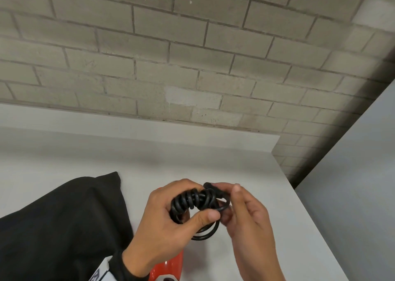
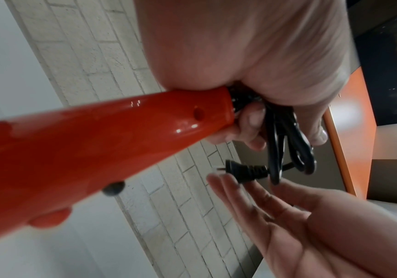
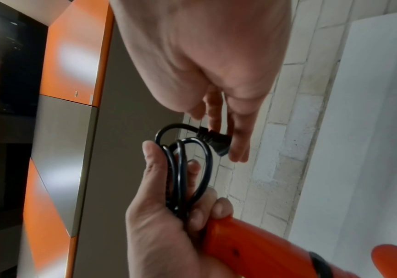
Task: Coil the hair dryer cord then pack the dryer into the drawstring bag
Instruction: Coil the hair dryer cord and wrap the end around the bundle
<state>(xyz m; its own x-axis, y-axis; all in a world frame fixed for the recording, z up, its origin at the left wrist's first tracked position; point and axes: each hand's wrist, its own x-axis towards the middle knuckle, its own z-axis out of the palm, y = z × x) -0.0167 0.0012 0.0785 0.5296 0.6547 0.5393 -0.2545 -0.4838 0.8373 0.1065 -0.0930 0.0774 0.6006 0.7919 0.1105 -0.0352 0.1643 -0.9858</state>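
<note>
We log black cord [image 1: 192, 201], coiled, clamped in our left hand [image 1: 171, 214] by curled fingers, together with the red dryer [image 2: 97, 141] handle end, plug [image 3: 213, 139] at one o'clock of the coil, right hand [image 1: 245, 214] fingers straight, slightly apart, just beside the plug, black bag [image 1: 64, 216] at nine o'clock, flat on white table [image 1: 235, 163].

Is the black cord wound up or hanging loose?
Mostly wound up: the cord is bunched in loops in the left hand; only the plug sticks out by the right hand.

Three views meet on one coiled cord [image 1: 193, 203]
Head camera looks down across the table [image 1: 235, 163]; wrist cameras shoot from very near, toward the same brick wall [image 1: 192, 45].
</note>
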